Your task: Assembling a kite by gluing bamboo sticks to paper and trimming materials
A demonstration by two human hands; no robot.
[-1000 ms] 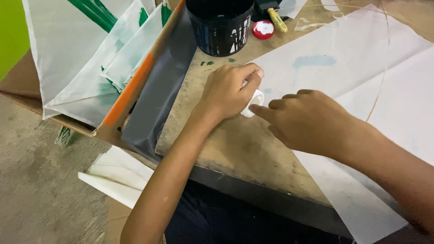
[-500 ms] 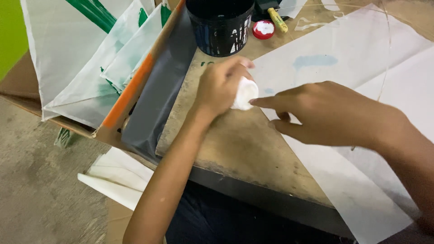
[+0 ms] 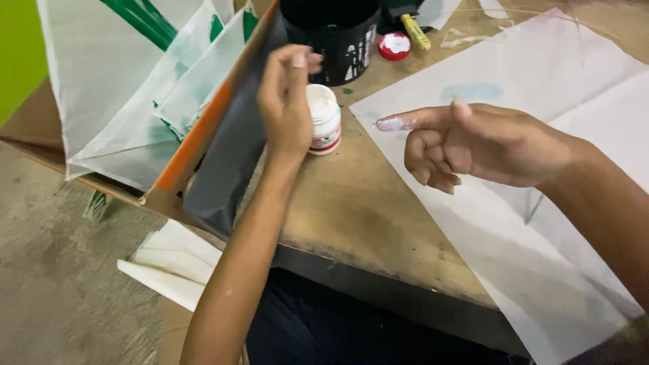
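A small white jar (image 3: 324, 119) with its top off stands on the wooden board (image 3: 358, 209). My left hand (image 3: 286, 101) hovers just left of the jar, fingers loosely bent and lifted off it, holding nothing. My right hand (image 3: 473, 145) is over the edge of a large white paper sheet (image 3: 554, 74), index finger stretched out towards the jar. White paste coats that fingertip, and the other fingers are curled. A pale blue smear (image 3: 473, 91) marks the sheet behind that hand.
A black tub (image 3: 331, 30) stands behind the jar, with a red lid (image 3: 394, 46) and a yellow stick-like item (image 3: 416, 32) beside it. A cardboard box (image 3: 196, 142) at left holds white and green paper pieces. Folded white paper (image 3: 169, 260) lies on the floor.
My left hand has let go of the jar, which now stands on the board. My right hand has pulled back to the right, its index finger carrying white paste.
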